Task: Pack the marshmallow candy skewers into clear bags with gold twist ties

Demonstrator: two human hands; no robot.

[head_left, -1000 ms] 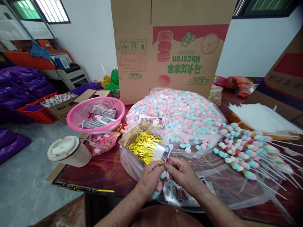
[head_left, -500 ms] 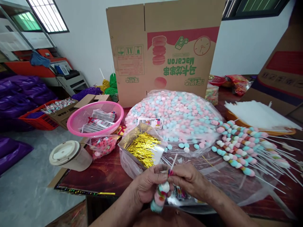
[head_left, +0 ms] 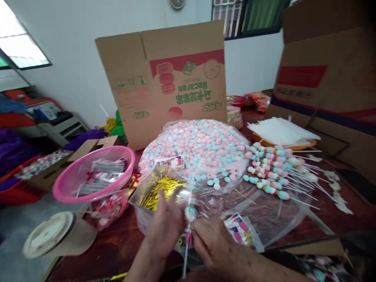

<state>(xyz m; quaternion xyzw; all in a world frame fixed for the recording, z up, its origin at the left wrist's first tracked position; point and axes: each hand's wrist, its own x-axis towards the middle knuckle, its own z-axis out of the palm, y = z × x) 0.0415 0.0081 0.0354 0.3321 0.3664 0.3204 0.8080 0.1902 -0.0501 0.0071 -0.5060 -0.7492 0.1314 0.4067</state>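
Below centre of the frame, candy skewer [head_left: 190,213] stands near upright, stick down, pinched at the right hand's [head_left: 213,241] picture-left edge; left hand [head_left: 166,221] alongside, blurred, grip indeterminable.

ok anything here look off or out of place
The Macaron carton stands with its printing upside down. One gold strip lies alone on the clear plastic, apart from the gold strips in the pouch.
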